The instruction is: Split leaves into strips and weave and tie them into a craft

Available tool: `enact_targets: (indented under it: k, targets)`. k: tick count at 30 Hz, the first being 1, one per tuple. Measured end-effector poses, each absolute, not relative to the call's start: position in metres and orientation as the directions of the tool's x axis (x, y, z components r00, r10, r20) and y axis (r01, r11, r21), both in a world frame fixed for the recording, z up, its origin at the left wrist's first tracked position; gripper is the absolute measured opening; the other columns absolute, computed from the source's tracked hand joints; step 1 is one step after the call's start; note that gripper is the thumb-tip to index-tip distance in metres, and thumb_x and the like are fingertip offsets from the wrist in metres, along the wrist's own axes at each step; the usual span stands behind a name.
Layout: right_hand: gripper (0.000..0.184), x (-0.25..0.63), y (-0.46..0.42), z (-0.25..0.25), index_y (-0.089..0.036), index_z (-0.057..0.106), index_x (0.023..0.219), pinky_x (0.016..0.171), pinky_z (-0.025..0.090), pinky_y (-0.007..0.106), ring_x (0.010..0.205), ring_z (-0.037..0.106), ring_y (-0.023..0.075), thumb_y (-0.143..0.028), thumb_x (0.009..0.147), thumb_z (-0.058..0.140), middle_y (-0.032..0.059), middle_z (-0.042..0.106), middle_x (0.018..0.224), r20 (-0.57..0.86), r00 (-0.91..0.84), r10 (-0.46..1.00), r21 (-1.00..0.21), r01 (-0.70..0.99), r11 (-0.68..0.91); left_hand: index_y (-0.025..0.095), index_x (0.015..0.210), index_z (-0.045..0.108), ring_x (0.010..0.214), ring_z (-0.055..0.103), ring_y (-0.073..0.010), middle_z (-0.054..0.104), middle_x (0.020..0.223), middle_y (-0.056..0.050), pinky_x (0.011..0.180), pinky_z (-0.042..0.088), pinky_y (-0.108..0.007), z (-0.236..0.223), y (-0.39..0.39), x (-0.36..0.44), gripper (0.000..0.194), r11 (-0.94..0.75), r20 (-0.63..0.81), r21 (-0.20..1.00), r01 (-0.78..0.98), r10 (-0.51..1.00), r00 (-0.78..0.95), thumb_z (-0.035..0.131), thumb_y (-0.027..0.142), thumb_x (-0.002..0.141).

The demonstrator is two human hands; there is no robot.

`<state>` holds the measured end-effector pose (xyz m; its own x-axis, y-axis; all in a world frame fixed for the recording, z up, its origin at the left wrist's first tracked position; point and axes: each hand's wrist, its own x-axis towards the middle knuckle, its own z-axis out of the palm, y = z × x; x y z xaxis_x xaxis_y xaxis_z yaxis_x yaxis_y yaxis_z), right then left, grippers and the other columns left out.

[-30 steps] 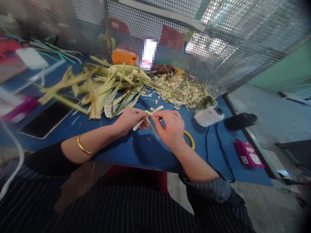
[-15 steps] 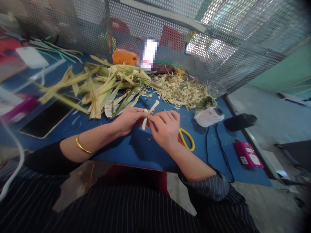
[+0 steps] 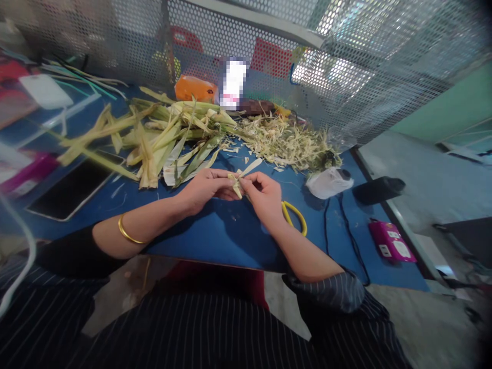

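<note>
Between my two hands is a small pale corn husk strip, folded or knotted, with one end sticking up to the right. My left hand pinches it with thumb and fingers from the left. From the other side my right hand grips it between thumb and fingertips. Just behind lies a heap of long corn husks, and to its right a pile of shredded husk. Scissors with yellow handles lie beside my right wrist, their blades hidden.
On the blue table a dark phone lies at left. A white-wrapped roll, a black cylinder and a magenta box sit at right. A perforated metal screen closes off the back.
The husk strip has turned, its free end now pointing further to the upper right. My right hand has shifted its grip and opened from a tighter curl. The view has moved slightly.
</note>
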<state>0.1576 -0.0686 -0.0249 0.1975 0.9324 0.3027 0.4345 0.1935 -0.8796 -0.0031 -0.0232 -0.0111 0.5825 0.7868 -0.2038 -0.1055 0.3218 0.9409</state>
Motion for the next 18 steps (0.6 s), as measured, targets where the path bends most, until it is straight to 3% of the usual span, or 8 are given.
enact_targets:
  k: [5,9,13,18]
  targets:
    - [0.021,0.154,-0.065,-0.030,-0.021,0.056,0.076,0.050,0.048,0.027,0.050,0.056,0.0118,-0.039,0.079,0.066,-0.0031,0.061,0.062,0.066,0.153,0.986,-0.987,0.155,0.042,0.013,0.093,0.075,0.066,0.067,-0.0122,0.073,0.074,-0.006,0.067,0.053,-0.023,-0.014,-0.023,-0.003,0.026,0.238,-0.159,0.969,-0.071,0.812,0.561,0.076,0.027,0.071]
    - [0.022,0.155,-0.070,-0.027,-0.023,0.051,0.104,0.050,0.048,0.027,0.052,0.060,0.0138,-0.033,0.086,0.058,-0.0027,0.065,0.068,0.156,0.177,0.972,-0.952,0.288,0.101,0.013,0.098,0.071,0.061,0.064,-0.0100,0.072,0.075,-0.005,0.065,0.053,-0.022,-0.012,-0.019,-0.003,0.029,0.277,-0.200,0.954,-0.116,0.873,0.445,0.075,0.025,0.072]
    - [0.033,0.159,-0.077,-0.024,-0.024,0.046,0.127,0.068,0.050,0.030,0.068,0.065,0.0148,-0.021,0.094,0.042,0.0013,0.070,0.085,0.381,-0.001,0.925,-0.754,0.579,0.311,0.013,0.095,0.065,0.058,0.063,-0.0099,0.071,0.072,-0.004,0.062,0.052,-0.022,-0.011,-0.015,-0.004,0.023,0.282,-0.200,0.946,-0.161,0.895,0.399,0.072,0.021,0.073]
    - [0.031,0.161,-0.075,-0.021,-0.022,0.063,0.111,0.083,0.046,0.033,0.094,0.064,0.0180,-0.011,0.092,0.041,0.0064,0.070,0.103,0.508,-0.365,0.780,-0.297,0.776,0.556,0.014,0.077,0.060,0.055,0.060,-0.0093,0.065,0.063,-0.001,0.059,0.051,-0.023,-0.011,-0.014,-0.004,0.016,0.262,-0.195,0.954,-0.143,0.909,0.367,0.073,0.021,0.071]
